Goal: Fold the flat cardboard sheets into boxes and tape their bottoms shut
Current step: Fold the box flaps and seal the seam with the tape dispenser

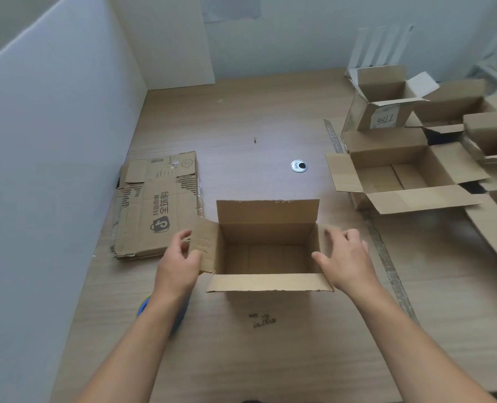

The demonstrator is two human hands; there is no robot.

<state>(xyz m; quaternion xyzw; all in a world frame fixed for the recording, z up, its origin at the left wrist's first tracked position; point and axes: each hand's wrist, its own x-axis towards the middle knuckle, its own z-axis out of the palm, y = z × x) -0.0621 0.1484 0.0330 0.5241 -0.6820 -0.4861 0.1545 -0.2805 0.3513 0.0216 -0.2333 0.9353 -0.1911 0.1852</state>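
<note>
An open-topped cardboard box (pixel 266 282) stands upright in the middle of the table with all its top flaps spread. My left hand (pixel 179 261) is at the box's left flap (pixel 208 247); its thumb touches the flap and its fingers are loosely curved at the flap's outer edge. My right hand (pixel 347 255) lies over the right flap with relaxed, spread fingers and the thumb pointing toward the box's inside. A stack of flat printed cardboard sheets (pixel 157 205) lies to the left. A blue tape roll (pixel 144 308) shows partly under my left forearm.
Several folded open boxes (pixel 398 173) crowd the right side of the table. A strip of tape (pixel 387 257) runs along the tabletop beside them. A round metal cable hole (pixel 298 166) sits behind the box. Small scraps (pixel 264 319) lie in front. A white partition (pixel 52 141) walls the left.
</note>
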